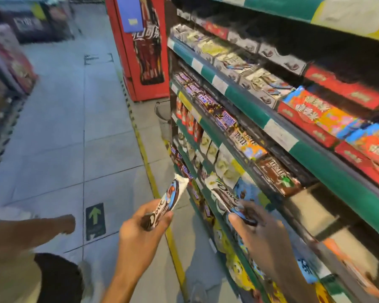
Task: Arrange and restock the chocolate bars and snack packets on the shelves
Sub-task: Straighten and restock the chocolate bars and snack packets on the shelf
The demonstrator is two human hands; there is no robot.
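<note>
My left hand [140, 228] grips a Dove chocolate bar [169, 200] by its near end, and the bar points up and away over the aisle floor. My right hand [260, 228] pinches a second Dove bar [222, 194] close to the edge of a lower shelf [219, 217]. The shelving unit on the right holds rows of Snickers bars [208, 103], M&M's packs [278, 173] and boxed chocolates [232, 60] behind green shelf rails [245, 99].
A red drinks cooler [140, 47] stands at the far end of the shelving. Another person's arm [31, 230] reaches in from the left. A yellow line [149, 171] and a green arrow sticker [95, 219] mark the tiled floor. More shelving [4, 68] lines the left side.
</note>
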